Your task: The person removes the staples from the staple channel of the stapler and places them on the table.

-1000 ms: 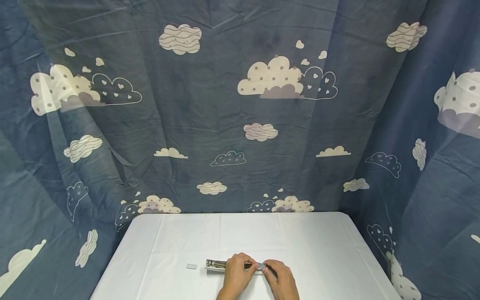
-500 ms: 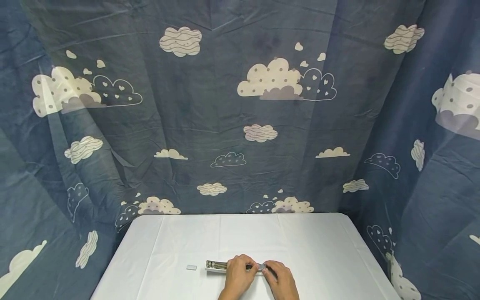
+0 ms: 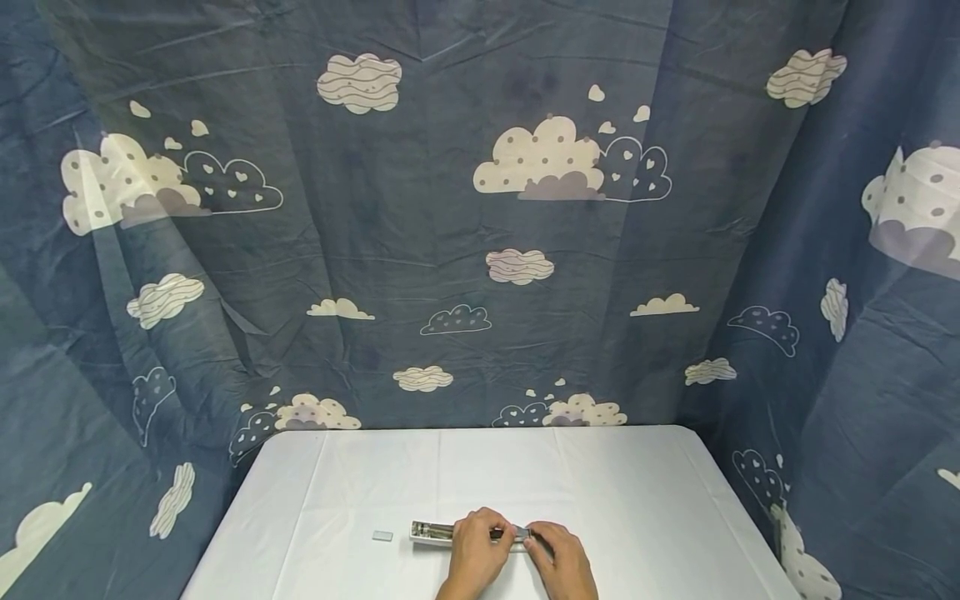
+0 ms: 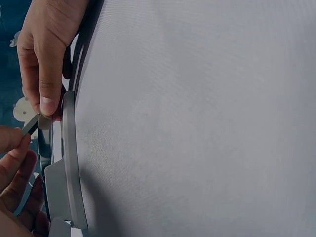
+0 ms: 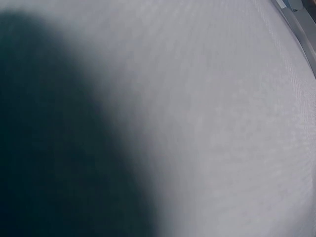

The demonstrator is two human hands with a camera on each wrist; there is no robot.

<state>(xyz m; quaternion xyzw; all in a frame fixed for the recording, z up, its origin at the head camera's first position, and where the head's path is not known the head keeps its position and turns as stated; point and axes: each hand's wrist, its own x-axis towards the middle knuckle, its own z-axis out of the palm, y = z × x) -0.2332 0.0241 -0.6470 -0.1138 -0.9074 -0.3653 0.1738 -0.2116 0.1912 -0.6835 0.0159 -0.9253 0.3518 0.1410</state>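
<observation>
A grey-white stapler (image 3: 431, 533) lies lengthwise on the table, its metal channel uncovered at the left end. Over its middle is my left hand (image 3: 478, 550). In the left wrist view, my left thumb and finger pinch a thin grey strip (image 4: 30, 125), which looks like staples, tilted against the stapler's channel. My right hand (image 3: 561, 557) holds the stapler's right end, thumb and fingertips on a small metal part (image 4: 44, 122). The right wrist view catches only a grey piece of the stapler (image 5: 301, 27) in its top right corner.
A short grey staple strip (image 3: 382, 536) lies left of the stapler on the white-covered table (image 3: 360, 475). Dark blue cloud-print curtains (image 3: 450, 200) hang behind and at both sides. A dark blurred shape (image 5: 54, 138) blocks the left of the right wrist view.
My left hand has shifted very slightly to the right along the stapler. The right hand, the stapler and the loose strip look unmoved.
</observation>
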